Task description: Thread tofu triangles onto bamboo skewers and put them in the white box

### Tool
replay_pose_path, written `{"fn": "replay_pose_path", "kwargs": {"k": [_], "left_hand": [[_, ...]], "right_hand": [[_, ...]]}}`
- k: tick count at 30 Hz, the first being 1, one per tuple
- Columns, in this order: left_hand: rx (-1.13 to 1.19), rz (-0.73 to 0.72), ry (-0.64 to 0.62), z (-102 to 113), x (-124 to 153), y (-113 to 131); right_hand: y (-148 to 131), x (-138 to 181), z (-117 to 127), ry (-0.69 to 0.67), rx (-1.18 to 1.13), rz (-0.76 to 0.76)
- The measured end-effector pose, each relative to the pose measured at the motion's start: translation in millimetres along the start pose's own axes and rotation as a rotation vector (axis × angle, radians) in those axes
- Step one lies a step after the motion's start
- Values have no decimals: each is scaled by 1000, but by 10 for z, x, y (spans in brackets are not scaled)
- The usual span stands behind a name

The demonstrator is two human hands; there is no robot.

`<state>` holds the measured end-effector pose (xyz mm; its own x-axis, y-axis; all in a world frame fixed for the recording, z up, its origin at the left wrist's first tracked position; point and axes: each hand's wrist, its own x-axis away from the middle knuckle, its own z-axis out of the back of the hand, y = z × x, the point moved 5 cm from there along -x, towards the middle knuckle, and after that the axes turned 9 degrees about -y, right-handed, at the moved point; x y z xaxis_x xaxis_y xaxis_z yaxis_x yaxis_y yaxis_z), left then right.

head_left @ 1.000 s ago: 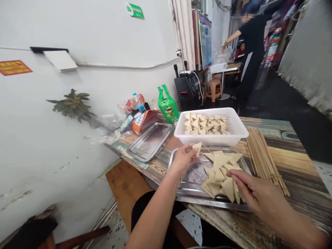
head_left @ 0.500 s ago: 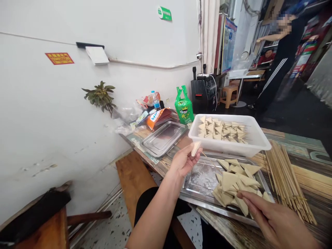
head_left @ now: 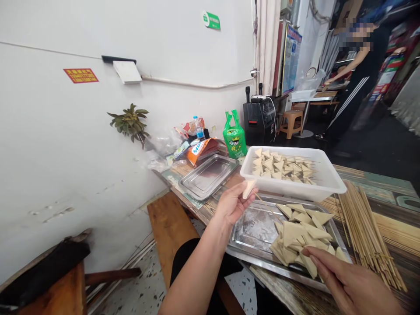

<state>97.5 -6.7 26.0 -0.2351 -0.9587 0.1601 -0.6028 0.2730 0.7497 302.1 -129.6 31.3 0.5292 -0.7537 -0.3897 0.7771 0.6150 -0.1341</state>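
Note:
My left hand (head_left: pixel 234 202) is closed on a pale tofu-like triangle (head_left: pixel 249 189), held above the left part of a metal tray (head_left: pixel 252 227). From that triangle a thin bamboo skewer (head_left: pixel 262 201) slants down toward my right hand (head_left: pixel 341 271). The right thumb and fingers pinch the skewer's near end, over a heap of similar triangles (head_left: pixel 295 232) on the tray's right side. Where the skewer crosses the heap, part of it is hard to make out.
Behind the tray stands a white plastic tub (head_left: pixel 292 190) with skewered triangles. A bundle of bamboo skewers (head_left: pixel 367 232) lies at right. Farther left are a second metal tray (head_left: pixel 206 179), a green bag (head_left: pixel 234 135) and packets. A person (head_left: pixel 364 65) stands in the background.
More of the skewer shows between my hands now. Both hands keep their grips in nearly the same places. The view has shifted slightly, and the background person's arm is lower.

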Motion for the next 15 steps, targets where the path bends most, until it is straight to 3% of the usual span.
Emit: {"fn": "replay_pose_path", "kwargs": {"k": [15], "left_hand": [[54,15,-78,-162,75,-5]], "right_hand": [[-11,-17,0,61,31,9]]}}
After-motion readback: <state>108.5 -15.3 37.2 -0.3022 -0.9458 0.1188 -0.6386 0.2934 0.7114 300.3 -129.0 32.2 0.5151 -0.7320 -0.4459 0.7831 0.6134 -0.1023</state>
